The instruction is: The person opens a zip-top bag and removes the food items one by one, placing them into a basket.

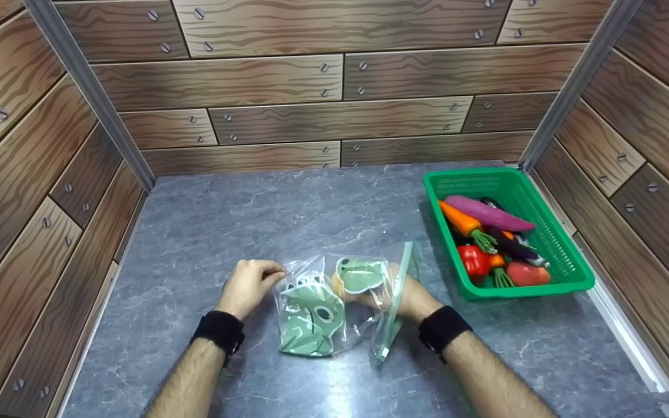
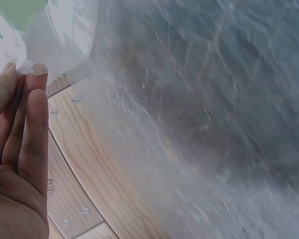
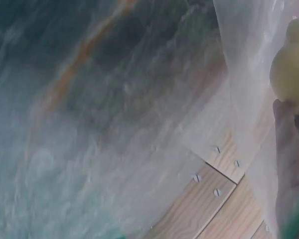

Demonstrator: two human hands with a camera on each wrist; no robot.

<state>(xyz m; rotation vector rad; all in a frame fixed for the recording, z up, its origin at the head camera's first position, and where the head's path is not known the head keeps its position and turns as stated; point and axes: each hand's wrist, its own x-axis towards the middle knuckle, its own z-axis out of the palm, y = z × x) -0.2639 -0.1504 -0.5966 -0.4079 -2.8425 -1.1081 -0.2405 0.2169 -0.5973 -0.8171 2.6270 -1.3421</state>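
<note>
A clear zip bag (image 1: 311, 325) with a green cartoon animal print lies on the table in the head view, its green zip edge (image 1: 399, 290) towards the right. At the bag's left edge my left hand (image 1: 251, 285) pinches the plastic between thumb and fingertips; the left wrist view shows this pinch close up. My right hand (image 1: 413, 297) reaches in through the zip end, so its fingers lie inside the bag, partly behind the print. It holds a yellow pear (image 3: 291, 74), of which only a small part shows in the head view.
To the right stands a green plastic basket (image 1: 564, 244). In it lie a purple sweet potato (image 1: 488, 213), a carrot (image 1: 456, 217), a dark eggplant (image 1: 511, 245), a red bell pepper (image 1: 474, 261) and a reddish round fruit (image 1: 527, 274). Wood-patterned walls (image 1: 276, 78) enclose the grey table.
</note>
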